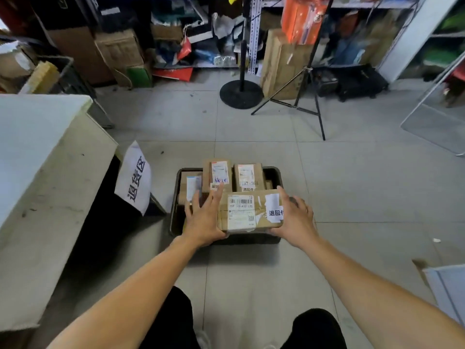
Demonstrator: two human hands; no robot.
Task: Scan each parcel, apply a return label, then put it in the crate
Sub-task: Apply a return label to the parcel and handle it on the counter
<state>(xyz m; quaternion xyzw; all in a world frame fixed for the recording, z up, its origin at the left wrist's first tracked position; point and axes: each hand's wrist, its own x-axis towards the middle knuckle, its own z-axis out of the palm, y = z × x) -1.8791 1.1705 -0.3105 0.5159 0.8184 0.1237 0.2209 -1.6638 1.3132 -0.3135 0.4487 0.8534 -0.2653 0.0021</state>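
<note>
1. Cardboard parcel (pixel 247 212), brown and rectangular, bearing a white barcode label and a white return sticker (pixel 274 208), is held over the near edge of the black plastic crate (pixel 273 175).
2. Left hand (pixel 205 217) and right hand (pixel 294 217) are clamped on its opposite ends.
3. Three labelled parcels (pixel 219 173) are stood at the crate's far side.
4. Level lowering into the crate's near gap is advised.
</note>
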